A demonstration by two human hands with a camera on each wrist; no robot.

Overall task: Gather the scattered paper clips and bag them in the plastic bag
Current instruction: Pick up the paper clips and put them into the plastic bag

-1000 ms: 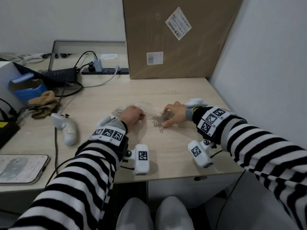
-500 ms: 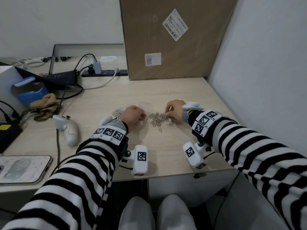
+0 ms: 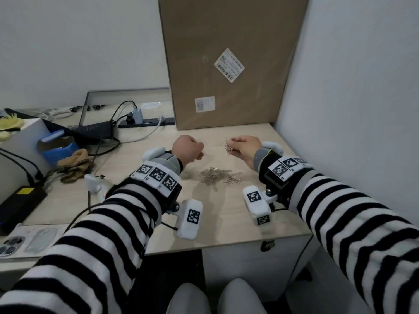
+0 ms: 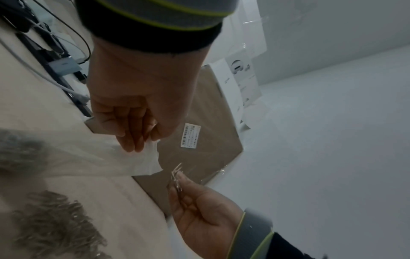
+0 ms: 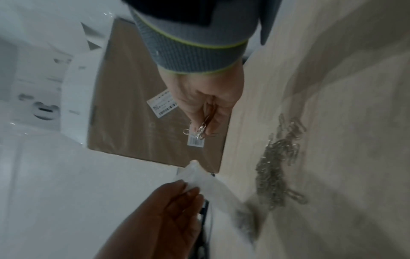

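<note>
Both grips clamped: left hand (image 3: 187, 148) on bag (image 4: 142, 161), right hand (image 3: 246, 147) on clips (image 3: 228, 146), prob. over desk (image 3: 231, 214).

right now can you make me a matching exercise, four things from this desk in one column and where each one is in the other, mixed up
Things:
1. plastic bag
2. small bunch of paper clips
3. pile of paper clips
4. cardboard box

Places:
A. lying loose on the desk between the two wrists
B. pinched in the right hand, lifted off the desk
C. standing upright at the back of the desk
D. held at its top edge by the left hand

Pairs: 1-D, 2-B, 3-A, 4-C
</note>
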